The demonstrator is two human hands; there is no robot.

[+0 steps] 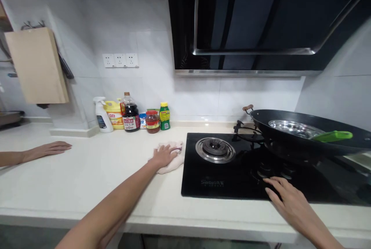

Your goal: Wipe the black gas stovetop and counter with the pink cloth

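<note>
My left hand [164, 155] presses down on a crumpled whitish cloth [171, 168], its fingers curled over it. The cloth lies on the white countertop [95, 181], beside the left edge of the black glass stove [220, 181]. Over the front of the stove, my right hand [285, 199] has its fingers stretched out and holds nothing. Its fingertips are close to a control knob [264, 170]; I cannot tell whether they touch it. The left burner [215, 148] is bare.
A wok [290, 148] holding a metal strainer and a green-handled utensil [333, 136] sits on the right burner. Bottles and jars [131, 117] line the wall. Another person's hand [48, 149] rests at far left. The range hood [246, 21] hangs above.
</note>
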